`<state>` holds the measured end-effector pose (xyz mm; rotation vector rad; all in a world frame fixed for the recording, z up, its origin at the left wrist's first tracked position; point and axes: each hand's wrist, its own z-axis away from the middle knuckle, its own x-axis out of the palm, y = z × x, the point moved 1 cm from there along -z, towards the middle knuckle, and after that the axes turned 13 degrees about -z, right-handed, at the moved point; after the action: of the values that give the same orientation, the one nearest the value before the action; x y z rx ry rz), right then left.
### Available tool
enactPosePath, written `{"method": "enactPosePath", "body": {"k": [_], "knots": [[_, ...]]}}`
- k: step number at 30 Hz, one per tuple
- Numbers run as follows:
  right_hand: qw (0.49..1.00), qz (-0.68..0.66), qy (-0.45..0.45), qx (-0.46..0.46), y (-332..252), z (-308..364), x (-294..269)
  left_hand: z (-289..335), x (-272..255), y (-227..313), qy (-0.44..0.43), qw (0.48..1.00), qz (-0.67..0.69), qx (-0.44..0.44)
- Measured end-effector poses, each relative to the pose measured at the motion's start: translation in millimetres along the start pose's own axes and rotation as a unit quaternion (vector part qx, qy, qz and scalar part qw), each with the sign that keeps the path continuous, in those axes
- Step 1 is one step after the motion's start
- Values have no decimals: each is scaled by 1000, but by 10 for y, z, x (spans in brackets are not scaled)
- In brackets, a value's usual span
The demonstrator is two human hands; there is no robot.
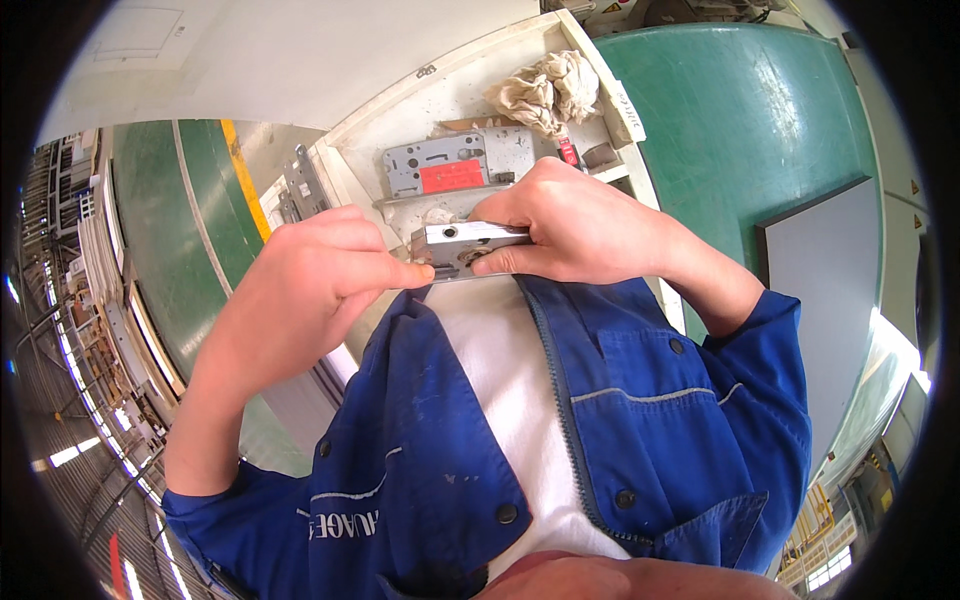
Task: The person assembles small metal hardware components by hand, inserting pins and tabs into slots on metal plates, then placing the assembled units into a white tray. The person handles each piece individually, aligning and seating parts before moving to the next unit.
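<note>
A grey metal mortise lock (pixel 480 234) is held up close to my chest, its narrow side turned upward. My right hand (pixel 580 222) grips its right end, thumb on the near face and fingers behind. My left hand (pixel 325 275) is closed at the left end, with a fingertip pressed against the lock's lower corner; its other fingers are curled and partly hidden. Beyond them, a second mortise lock (pixel 435 163) with a red label lies flat in a white wooden tray (pixel 370 125).
A crumpled cream rag (pixel 548 90) lies at the tray's far right, above a red and black object (pixel 568 152). More metal lock parts (pixel 303 185) stand by the tray's left edge. A grey panel (pixel 820 300) lies on the green floor (pixel 740 110) at right.
</note>
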<state>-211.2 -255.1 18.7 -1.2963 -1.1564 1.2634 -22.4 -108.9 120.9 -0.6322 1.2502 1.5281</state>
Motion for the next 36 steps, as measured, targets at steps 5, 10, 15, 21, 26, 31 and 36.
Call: {"method": "enactPosePath", "body": {"k": [5, 10, 15, 21, 26, 31, 36], "knots": [[999, 3, 27, -25, 6, 0, 9, 56, -11, 25, 33, 999, -27, -27], [999, -5, 44, -15, 64, 2, 58, 92, 77, 12, 79, 992, 10, -95], [997, -57, 51, 21, 68, 18, 120, 154, 173, 11, 79, 988, 47, -127], [995, -57, 59, 48, 77, -4, 164, 230, 293, 43, 115, 982, 38, -142], [995, -56, 66, 46, 28, 8, 170, 267, 329, 109, 144, 978, 10, -148], [996, -44, 68, 48, 13, 16, 185, 315, 349, 154, 148, 977, -14, -154], [998, -22, 30, 50, 17, 23, 144, 266, 322, 162, 136, 984, -22, -109]]}}
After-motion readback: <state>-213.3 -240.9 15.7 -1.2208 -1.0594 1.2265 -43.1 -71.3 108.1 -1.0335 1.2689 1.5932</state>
